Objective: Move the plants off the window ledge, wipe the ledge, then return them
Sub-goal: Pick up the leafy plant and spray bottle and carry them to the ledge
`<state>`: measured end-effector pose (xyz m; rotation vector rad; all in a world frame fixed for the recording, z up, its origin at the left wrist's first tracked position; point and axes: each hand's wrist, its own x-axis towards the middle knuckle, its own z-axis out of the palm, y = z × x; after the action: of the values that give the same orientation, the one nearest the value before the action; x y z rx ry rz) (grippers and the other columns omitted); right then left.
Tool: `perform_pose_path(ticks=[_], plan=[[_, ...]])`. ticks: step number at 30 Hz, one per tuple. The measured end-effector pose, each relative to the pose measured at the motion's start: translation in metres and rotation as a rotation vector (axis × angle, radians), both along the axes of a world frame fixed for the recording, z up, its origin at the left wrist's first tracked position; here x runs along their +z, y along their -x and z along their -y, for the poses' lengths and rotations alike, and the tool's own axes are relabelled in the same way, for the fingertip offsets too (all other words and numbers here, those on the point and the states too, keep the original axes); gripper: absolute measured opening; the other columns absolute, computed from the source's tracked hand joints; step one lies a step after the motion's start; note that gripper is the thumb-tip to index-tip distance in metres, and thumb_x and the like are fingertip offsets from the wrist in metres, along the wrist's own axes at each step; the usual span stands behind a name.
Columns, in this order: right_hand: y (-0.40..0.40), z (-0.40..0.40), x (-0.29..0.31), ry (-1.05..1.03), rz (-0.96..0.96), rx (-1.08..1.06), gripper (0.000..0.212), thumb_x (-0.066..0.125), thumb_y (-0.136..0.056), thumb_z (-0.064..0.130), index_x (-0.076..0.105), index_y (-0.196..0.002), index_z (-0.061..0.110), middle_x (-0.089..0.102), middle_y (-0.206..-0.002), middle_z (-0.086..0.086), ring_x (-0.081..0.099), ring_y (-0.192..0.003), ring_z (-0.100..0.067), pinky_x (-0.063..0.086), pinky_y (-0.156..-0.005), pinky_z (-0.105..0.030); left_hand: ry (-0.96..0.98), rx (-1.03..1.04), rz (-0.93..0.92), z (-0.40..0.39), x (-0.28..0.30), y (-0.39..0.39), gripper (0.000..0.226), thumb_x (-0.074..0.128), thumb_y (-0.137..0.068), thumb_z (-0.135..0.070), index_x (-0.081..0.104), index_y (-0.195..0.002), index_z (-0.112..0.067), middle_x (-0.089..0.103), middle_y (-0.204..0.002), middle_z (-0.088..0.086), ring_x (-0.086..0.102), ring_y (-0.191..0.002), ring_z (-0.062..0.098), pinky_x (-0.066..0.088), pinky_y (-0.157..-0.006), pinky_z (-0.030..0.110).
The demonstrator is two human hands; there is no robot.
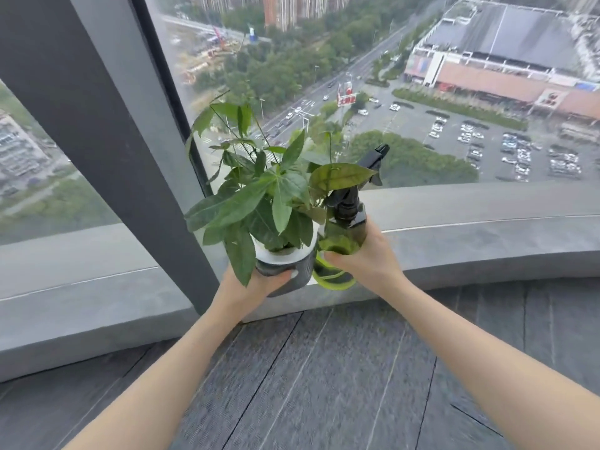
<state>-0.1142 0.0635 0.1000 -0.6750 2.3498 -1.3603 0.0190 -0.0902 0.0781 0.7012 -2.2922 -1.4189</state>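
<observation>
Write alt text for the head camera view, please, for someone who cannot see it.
A person's left hand grips a potted plant and the right hand a green spray bottle, at a grey window ledge. Behind the glass lies a city far below.

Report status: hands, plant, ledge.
Left hand grips leafy plant in dark grey pot. Right hand grips green spray bottle with black trigger. Both at grey window ledge.
</observation>
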Motion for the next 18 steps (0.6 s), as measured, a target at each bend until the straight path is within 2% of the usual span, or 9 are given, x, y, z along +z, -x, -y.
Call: perform_pose_path(ticks=[3,4,5,7,8,10,13,16,18], plan=[[0.015,0.013,-0.041,0.025,-0.018,-0.018,0.051,0.082,-0.063,0.027,0.050,-0.103,0.027,0.061,-0.092,0.019,0.059,-0.087,-0.004,0.047,-0.079,-0.027,0.009,0.054,0.002,0.015,-0.052,0.019,0.054,0.082,-0.065,-0.026,0.046,-0.104,-0.034,0.054,-0.097,-0.024,0.051,-0.087,-0.020,0.035,-0.076,-0.003],[0.019,0.015,-0.053,0.032,-0.024,-0.025,0.050,0.082,-0.064,0.027,0.048,-0.101,0.030,0.059,-0.090,0.022,0.058,-0.086,-0.002,0.046,-0.078,-0.026,0.013,0.078,0.013,0.019,-0.065,0.024,0.053,0.082,-0.064,-0.032,0.048,-0.105,-0.031,0.054,-0.096,-0.026,0.050,-0.086,-0.022,0.034,-0.072,-0.006],[0.023,0.017,-0.063,0.040,-0.028,-0.035,0.050,0.082,-0.064,0.027,0.047,-0.100,0.031,0.059,-0.089,0.023,0.058,-0.085,-0.003,0.047,-0.079,-0.027,0.021,0.111,0.028,0.024,-0.080,0.030,0.059,0.081,-0.061,-0.043,0.051,-0.109,-0.027,0.056,-0.101,-0.022,0.052,-0.092,-0.017,0.036,-0.077,-0.003],[0.031,0.019,-0.082,0.048,-0.030,-0.065,0.051,0.081,-0.065,0.028,0.047,-0.102,0.031,0.060,-0.090,0.021,0.060,-0.089,-0.009,0.048,-0.081,-0.029,0.051,0.175,0.037,0.029,-0.102,0.041,0.086,0.074,-0.051,-0.066,0.048,-0.123,-0.026,0.056,-0.119,-0.012,0.052,-0.110,0.001,0.043,-0.095,0.019],[0.035,0.020,-0.089,0.050,-0.029,-0.084,0.052,0.082,-0.064,0.029,0.048,-0.103,0.030,0.061,-0.092,0.017,0.060,-0.091,-0.011,0.048,-0.081,-0.029,0.051,0.205,0.033,0.031,-0.110,0.044,0.094,0.073,-0.048,-0.070,0.045,-0.127,-0.026,0.054,-0.124,-0.010,0.051,-0.115,0.005,0.042,-0.100,0.027],[0.040,0.022,-0.097,0.067,-0.011,-0.135,0.053,0.082,-0.064,0.031,0.048,-0.105,0.027,0.062,-0.093,0.014,0.061,-0.089,-0.009,0.047,-0.079,-0.028,-0.009,0.241,0.003,0.031,-0.116,0.048,0.096,0.076,-0.049,-0.066,0.043,-0.129,-0.024,0.055,-0.125,-0.010,0.051,-0.115,0.004,0.041,-0.100,0.025],[0.048,0.027,-0.099,0.102,0.014,-0.174,0.051,0.083,-0.065,0.031,0.048,-0.103,0.026,0.060,-0.090,0.017,0.058,-0.084,0.003,0.045,-0.075,-0.023,-0.044,0.249,-0.035,0.028,-0.118,0.051,0.083,0.081,-0.055,-0.050,0.048,-0.124,-0.017,0.059,-0.119,-0.008,0.054,-0.108,-0.002,0.042,-0.090,0.008],[0.052,0.031,-0.100,0.089,0.023,-0.148,0.051,0.082,-0.065,0.032,0.049,-0.103,0.025,0.061,-0.091,0.016,0.058,-0.085,0.003,0.048,-0.076,-0.023,-0.003,0.242,-0.049,0.027,-0.119,0.049,0.071,0.080,-0.061,-0.043,0.050,-0.121,-0.018,0.055,-0.119,-0.009,0.052,-0.106,0.000,0.038,-0.091,0.007],[0.052,0.033,-0.101,0.080,0.009,-0.135,0.051,0.081,-0.066,0.033,0.047,-0.104,0.026,0.059,-0.091,0.018,0.055,-0.084,0.006,0.045,-0.070,-0.017,0.029,0.234,-0.040,0.027,-0.117,0.048,0.071,0.080,-0.062,-0.042,0.049,-0.121,-0.018,0.053,-0.118,-0.010,0.049,-0.107,0.001,0.037,-0.090,0.007]])
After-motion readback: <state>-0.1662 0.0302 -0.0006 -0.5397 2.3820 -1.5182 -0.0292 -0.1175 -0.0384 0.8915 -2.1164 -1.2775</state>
